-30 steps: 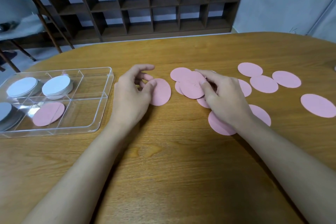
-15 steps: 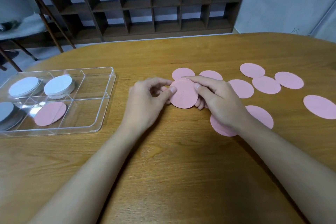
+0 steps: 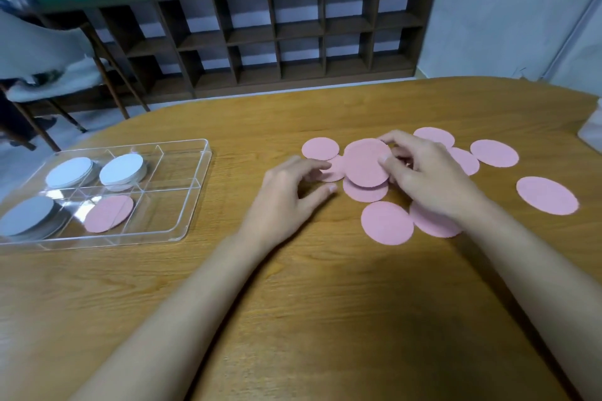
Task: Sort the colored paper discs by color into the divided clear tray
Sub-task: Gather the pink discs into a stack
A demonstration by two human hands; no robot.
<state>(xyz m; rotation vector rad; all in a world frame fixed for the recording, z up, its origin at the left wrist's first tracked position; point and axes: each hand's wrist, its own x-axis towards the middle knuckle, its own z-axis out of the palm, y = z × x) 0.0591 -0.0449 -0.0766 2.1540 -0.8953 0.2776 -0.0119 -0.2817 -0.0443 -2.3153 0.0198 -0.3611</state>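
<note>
Several pink paper discs lie scattered on the wooden table, right of centre. My right hand pinches a small stack of pink discs, lifted slightly over another pink disc. My left hand hovers just left of that stack with fingers apart, fingertips touching a flat pink disc. The divided clear tray sits at the left; it holds three stacks of white discs and one pink disc in a front compartment.
Loose pink discs lie at the front and far right. A dark wooden shelf unit stands behind the table, and a chair at the back left. A white object pokes in at the right edge.
The camera view tilted up. My right hand has carried the gathered pink discs to the right; my left hand has let go of them and opened.
</note>
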